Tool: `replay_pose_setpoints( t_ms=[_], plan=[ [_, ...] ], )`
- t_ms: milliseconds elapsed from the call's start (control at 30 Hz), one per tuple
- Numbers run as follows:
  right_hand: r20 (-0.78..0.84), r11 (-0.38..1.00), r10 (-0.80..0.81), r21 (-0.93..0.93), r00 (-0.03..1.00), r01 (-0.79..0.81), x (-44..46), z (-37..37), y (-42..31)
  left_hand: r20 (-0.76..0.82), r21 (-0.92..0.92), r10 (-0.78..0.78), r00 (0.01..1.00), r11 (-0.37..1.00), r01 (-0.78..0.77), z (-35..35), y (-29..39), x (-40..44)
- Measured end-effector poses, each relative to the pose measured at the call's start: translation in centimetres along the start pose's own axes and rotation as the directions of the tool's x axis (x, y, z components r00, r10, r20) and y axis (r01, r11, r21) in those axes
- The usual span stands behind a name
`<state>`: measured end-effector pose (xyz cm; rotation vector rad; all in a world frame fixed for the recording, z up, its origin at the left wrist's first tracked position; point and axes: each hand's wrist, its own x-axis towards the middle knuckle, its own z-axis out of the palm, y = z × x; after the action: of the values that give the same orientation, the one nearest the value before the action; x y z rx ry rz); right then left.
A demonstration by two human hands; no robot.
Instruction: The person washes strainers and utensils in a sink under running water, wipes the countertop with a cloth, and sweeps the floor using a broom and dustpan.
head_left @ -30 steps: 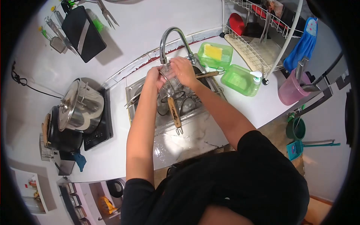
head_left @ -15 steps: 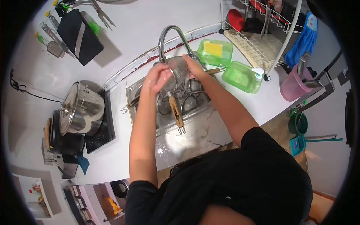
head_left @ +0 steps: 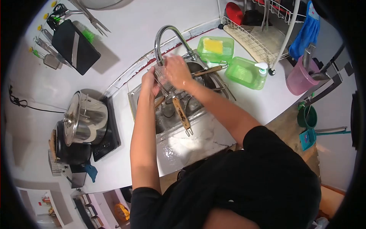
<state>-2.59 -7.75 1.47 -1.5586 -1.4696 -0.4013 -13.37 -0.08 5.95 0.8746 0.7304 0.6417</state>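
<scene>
Under the curved faucet (head_left: 157, 44), a wire-mesh strainer (head_left: 164, 79) is tipped over the sink (head_left: 164, 134), its wooden handle (head_left: 180, 113) pointing down toward me. My left hand (head_left: 149, 81) is closed on the strainer's left rim. Against the mesh from the upper right lies my right hand (head_left: 177, 71); its fingers are smeared by motion, so their grip is unclear. More wooden-handled strainers rest in the sink, one handle (head_left: 208, 71) reaching over the right rim toward the green containers.
Right of the sink are a green container (head_left: 206, 55) with a yellow sponge (head_left: 212, 46), another green container (head_left: 244, 78) with a pump bottle (head_left: 262, 68), a dish rack (head_left: 263, 42) and a pink utensil holder (head_left: 299, 82). A steel pot (head_left: 89, 118) stands left.
My right hand has moved left from the strainer's right side onto its mesh. The left hand has shifted slightly left and lower along the rim. The camera view has shifted a little.
</scene>
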Motion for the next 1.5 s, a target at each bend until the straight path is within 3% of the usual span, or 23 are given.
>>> replay_pose_setpoints(
  t_ms=[67, 100, 200, 333, 367, 433, 467, 533, 600, 700, 800, 833, 933, 1000, 1067, 1133, 1200, 1233, 1300, 1333, 1367, 1400, 1500],
  plan=[
    [0.208, 0.919, 0.334, 0.146, 0.919, -0.367, 1.6, 1.4, 2.7, -0.016, 0.136, -0.033, 0.999, 0.99, 0.035, 2.5, 0.6, -2.8],
    [0.201, 0.885, 0.384, 0.197, 0.901, -0.422, 1.7, 0.7, 1.9, 0.039, 0.197, -0.032, 0.999, 0.98, 0.024, 2.8, 0.8, -3.2],
    [0.057, 0.987, -0.083, -0.136, 0.995, 0.09, 0.0, 0.6, -1.4, 0.045, 0.195, 0.032, 0.998, 0.98, -0.04, 0.9, -0.4, 0.2],
    [0.093, 0.994, 0.07, 0.083, 0.993, -0.078, -1.1, -1.6, 1.6, 0.052, 0.256, -0.074, 0.996, 0.965, 0.058, 0.5, -0.3, 0.9],
    [0.335, 0.881, 0.266, 0.297, 0.904, -0.369, -1.2, 0.1, 5.4, 0.063, 0.254, -0.112, 0.992, 0.963, 0.092, 1.8, 0.5, 0.1],
    [0.618, 0.41, 0.437, 0.51, 0.653, -0.756, -1.6, -1.9, 6.9, 0.153, 0.185, -0.134, 0.979, 0.977, 0.104, 2.9, 0.6, -0.1],
    [0.755, 0.101, 0.425, 0.509, 0.499, -0.855, -1.5, -2.7, 7.3, 0.22, 0.155, -0.116, 0.968, 0.984, 0.083, 2.9, 0.1, 0.5],
    [0.79, -0.064, 0.502, 0.44, 0.352, -0.896, -1.4, -3.6, 7.3, 0.346, 0.095, -0.072, 0.936, 0.995, 0.041, 3.4, -0.6, 0.7],
    [0.829, -0.185, 0.537, 0.296, 0.156, -0.937, -1.3, -4.2, 8.0, 0.325, 0.417, -0.024, 0.946, 0.901, -0.12, 3.4, -2.1, -0.8],
    [0.752, -0.037, 0.637, 0.247, 0.168, -0.968, -1.3, -5.5, 7.2, 0.277, 0.628, -0.002, 0.961, 0.757, -0.179, 3.5, -3.4, -2.2],
    [0.213, 0.573, 0.802, -0.011, 0.558, -0.819, -1.7, -1.0, 6.3, 0.08, 0.779, 0.272, 0.959, 0.583, -0.23, 0.1, -5.3, 2.5],
    [-0.12, 0.824, 0.523, -0.184, 0.844, -0.536, -2.7, -0.2, 3.6, 0.037, 0.888, 0.307, 0.951, 0.427, -0.173, -0.6, -5.5, 4.5],
    [-0.279, 0.946, 0.083, -0.281, 0.957, -0.164, -2.7, 0.7, 0.3, 0.014, 0.484, 0.171, 0.985, 0.861, -0.157, 2.6, -4.7, 1.6],
    [-0.098, 0.984, 0.044, -0.169, 0.994, -0.06, -2.2, -1.1, 0.7, 0.148, 0.564, -0.001, 0.989, 0.822, -0.084, -0.1, -3.9, 2.8],
    [0.216, 0.994, 0.066, -0.097, 0.974, -0.046, -1.2, -1.8, 2.2, 0.23, 0.502, -0.062, 0.971, 0.863, -0.064, 0.9, -2.3, -0.4],
    [0.624, 0.989, 0.146, -0.107, 0.768, -0.1, 0.4, -1.4, 5.2, 0.253, 0.742, -0.168, 0.953, 0.666, -0.08, 2.4, 0.0, -3.6],
    [0.55, 0.994, 0.106, -0.034, 0.828, -0.105, 1.0, -0.2, 6.0, 0.289, 0.802, -0.234, 0.928, 0.589, -0.101, 4.0, 1.1, -5.7],
    [0.527, 0.994, 0.107, -0.032, 0.843, -0.106, 1.8, 0.0, 5.6, 0.403, 0.651, -0.16, 0.901, 0.742, -0.159, 2.8, -0.6, -4.8],
    [0.473, 0.964, 0.133, 0.143, 0.871, -0.224, 3.5, -0.1, 3.9, 0.522, 0.75, -0.122, 0.844, 0.536, -0.387, 2.4, -1.7, -4.1],
    [0.512, 0.877, 0.289, 0.198, 0.809, -0.438, 4.1, -0.7, 2.5, 0.428, 0.891, -0.158, 0.89, 0.24, -0.386, 4.9, -0.8, -6.9],
    [0.518, 0.851, 0.259, 0.277, 0.815, -0.446, 4.7, -2.1, 1.0, 0.407, 0.908, -0.122, 0.905, -0.057, -0.415, 5.1, -1.8, -6.9],
    [0.522, 0.82, 0.231, 0.351, 0.821, -0.453, 5.1, -3.2, -0.2, 0.526, 0.842, -0.075, 0.847, -0.089, -0.531, 3.3, -3.9, -5.5],
    [0.845, 0.16, 0.144, 0.494, 0.515, -0.855, 5.5, -3.0, -0.8, 0.607, 0.757, -0.042, 0.794, -0.276, -0.593, 3.5, -5.0, -6.4]
  ],
)
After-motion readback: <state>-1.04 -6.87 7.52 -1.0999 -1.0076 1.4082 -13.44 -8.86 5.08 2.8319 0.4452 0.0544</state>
